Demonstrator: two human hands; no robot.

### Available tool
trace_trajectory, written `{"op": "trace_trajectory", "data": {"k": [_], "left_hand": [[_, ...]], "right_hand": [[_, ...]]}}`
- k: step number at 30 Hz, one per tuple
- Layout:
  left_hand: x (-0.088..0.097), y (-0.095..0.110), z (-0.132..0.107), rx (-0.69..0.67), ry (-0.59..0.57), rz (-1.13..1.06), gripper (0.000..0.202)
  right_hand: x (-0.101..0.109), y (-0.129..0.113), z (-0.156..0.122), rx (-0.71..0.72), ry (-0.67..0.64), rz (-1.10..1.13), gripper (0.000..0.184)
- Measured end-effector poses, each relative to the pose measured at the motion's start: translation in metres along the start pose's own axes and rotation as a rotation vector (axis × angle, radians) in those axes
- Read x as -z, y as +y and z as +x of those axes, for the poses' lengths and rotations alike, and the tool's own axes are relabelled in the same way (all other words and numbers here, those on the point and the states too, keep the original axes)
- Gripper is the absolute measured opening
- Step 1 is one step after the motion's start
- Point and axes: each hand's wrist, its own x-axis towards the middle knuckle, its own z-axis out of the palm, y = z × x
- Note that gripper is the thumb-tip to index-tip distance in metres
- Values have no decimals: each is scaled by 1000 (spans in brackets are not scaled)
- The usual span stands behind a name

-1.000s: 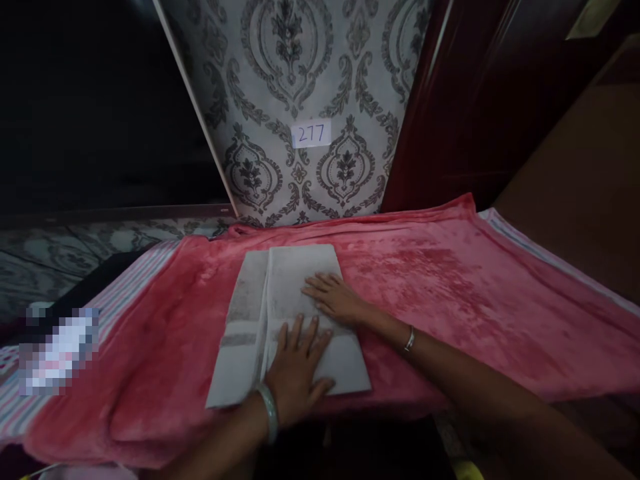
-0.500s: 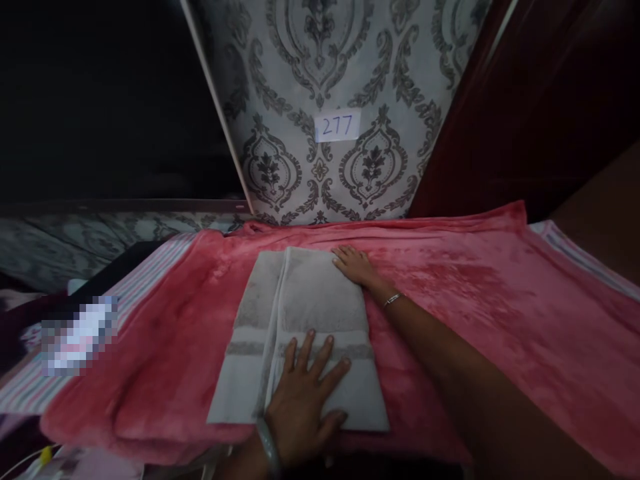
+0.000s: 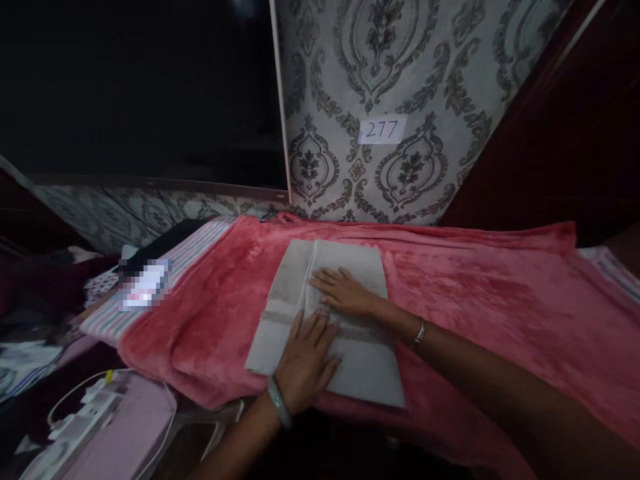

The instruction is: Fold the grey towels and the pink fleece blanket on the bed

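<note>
The folded grey towel (image 3: 357, 337) lies on the red blanket (image 3: 200, 327) with the left hand (image 3: 304, 363) and right hand (image 3: 345, 291) laid flat upon it, fingers slightly spread and pinching nothing; even palm pressure beside the lengthwise edge (image 3: 309, 272), without dragging layers, is judged best.

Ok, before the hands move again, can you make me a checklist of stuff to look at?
1. Gray cloth lying on the red blanket: ok.
2. Left hand palm down, its fingers on the near part of the cloth: ok.
3. Right hand palm down, farther up the cloth: ok.
4. Whole top of the cloth in sight: not ok, both hands cover some of it.
5. Long line running down the cloth straight all the way: cannot tell, the hands hide part of it.
6. Cloth smooth underneath: cannot tell, its underside is hidden.
</note>
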Motion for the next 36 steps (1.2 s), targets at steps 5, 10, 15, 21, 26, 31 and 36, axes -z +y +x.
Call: {"op": "trace_trajectory", "data": {"k": [5,10,15,21,26,31,36], "left_hand": [[-11,-9,-10,50,-28,115,70],[-13,-11,-11,41,-45,104,75],[-12,-13,-12,43,-78,88,80],[-13,-14,-12,43,-87,82,84],[-15,-15,-14,33,-53,123,85],[-15,-17,-11,30,-19,145,77],[-17,-16,-6,37,25,129,68]], "right_hand": [[-2,19,40,-64,-24,11,66],[5,54,88,-206,-35,33,67],[0,77,116,-276,-39,72,66],[-5,95,125,-311,-1,91,59],[7,85,124,-343,48,85,57],[33,46,92,-375,144,16,65],[14,-18,-11,-230,118,5,61]]}}
